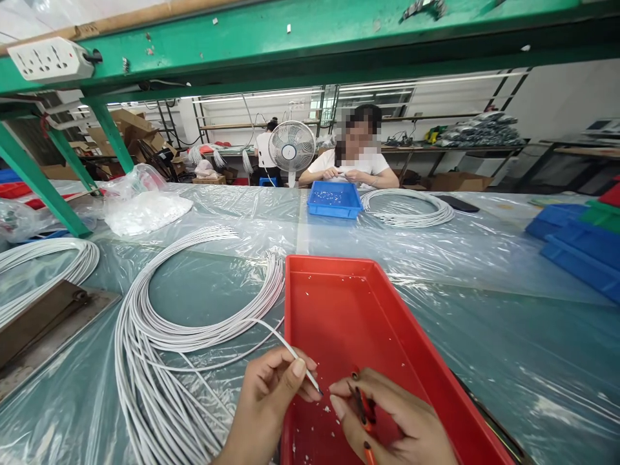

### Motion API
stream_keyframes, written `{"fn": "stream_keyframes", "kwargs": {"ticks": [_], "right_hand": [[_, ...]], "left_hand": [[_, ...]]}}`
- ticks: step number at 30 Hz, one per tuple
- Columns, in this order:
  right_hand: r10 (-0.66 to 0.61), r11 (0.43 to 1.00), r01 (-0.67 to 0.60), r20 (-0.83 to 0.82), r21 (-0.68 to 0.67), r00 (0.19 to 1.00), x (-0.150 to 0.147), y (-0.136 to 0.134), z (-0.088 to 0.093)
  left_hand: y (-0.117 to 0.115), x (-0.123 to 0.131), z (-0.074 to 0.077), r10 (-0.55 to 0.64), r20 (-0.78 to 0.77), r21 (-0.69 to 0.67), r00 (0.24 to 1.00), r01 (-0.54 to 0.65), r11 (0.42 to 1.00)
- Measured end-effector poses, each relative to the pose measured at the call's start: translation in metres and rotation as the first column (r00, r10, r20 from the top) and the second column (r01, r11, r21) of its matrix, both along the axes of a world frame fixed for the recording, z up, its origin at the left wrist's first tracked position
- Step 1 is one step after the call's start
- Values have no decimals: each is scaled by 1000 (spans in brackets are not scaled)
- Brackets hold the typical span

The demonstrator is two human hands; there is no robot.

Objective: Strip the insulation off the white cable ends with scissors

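Note:
Pinched between thumb and fingers of my left hand (271, 394) is one white cable (285, 342), its dark-tipped end pointing down to the right over the red tray (339, 323). My right hand (402, 413) is closed around small orange-handled pliers (365, 413), whose jaws are mostly hidden by the fingers. A short gap separates its thumb and forefinger from the cable end. White scraps lie scattered in the tray. From my left hand, the cable runs back to a large loose coil of white cables (130, 316) on the plastic-covered table.
A metal block (43, 323) and another cable coil (82, 258) lie at left, a bag of white pieces (150, 210) behind. Opposite sits a person (358, 155) with a blue tray (334, 210) and coil (416, 210). Blue bins (581, 245) stand right; a green beam (310, 39) crosses overhead.

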State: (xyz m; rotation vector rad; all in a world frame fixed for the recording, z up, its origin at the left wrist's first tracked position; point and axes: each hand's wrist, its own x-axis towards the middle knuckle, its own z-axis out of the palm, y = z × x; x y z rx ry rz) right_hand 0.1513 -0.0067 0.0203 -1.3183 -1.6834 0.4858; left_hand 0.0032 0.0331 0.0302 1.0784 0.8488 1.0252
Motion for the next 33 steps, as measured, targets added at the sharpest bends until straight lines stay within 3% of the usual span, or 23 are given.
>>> {"fn": "stream_keyframes", "kwargs": {"ticks": [7, 18, 24, 33], "right_hand": [[51, 998, -50, 40, -24, 998, -1, 3, -1], [174, 968, -151, 103, -199, 979, 2, 7, 8], [159, 979, -118, 252, -168, 955, 1, 10, 13], [102, 981, -58, 240, -184, 966, -4, 12, 16]], "left_hand": [[0, -2, 0, -15, -21, 47, 1000, 16, 999], [1, -4, 0, -68, -47, 57, 997, 71, 996], [0, -4, -1, -71, -79, 82, 994, 77, 994], [1, -3, 0, -91, -61, 85, 994, 96, 992]]}}
